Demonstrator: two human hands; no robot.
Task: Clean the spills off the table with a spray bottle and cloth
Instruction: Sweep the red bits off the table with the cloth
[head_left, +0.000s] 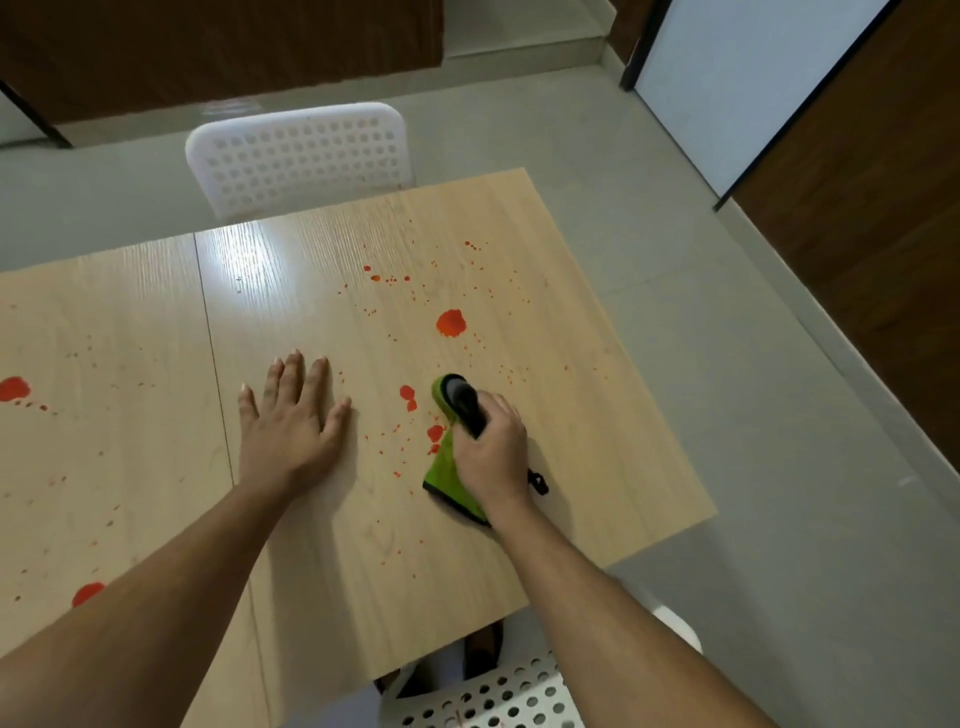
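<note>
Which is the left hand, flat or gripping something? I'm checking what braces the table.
Flat. The left hand lies palm down on the table, fingers straight and spread, holding nothing.

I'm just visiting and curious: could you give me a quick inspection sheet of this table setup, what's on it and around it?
Surface: wooden table spattered with red spills, big blots and many small drops.
Job's things: green cloth lies on the table by the red drops; a dark object, perhaps the spray bottle, is in the right hand.
Clutter: nothing seen.
Hands: left hand flat on the table, fingers spread; right hand grips the dark object over the cloth.
Cables: nothing seen; a short black loop shows by the right wrist.
Surroundings: white perforated chairs at the far and near sides, grey floor, brown wall panels.
</note>
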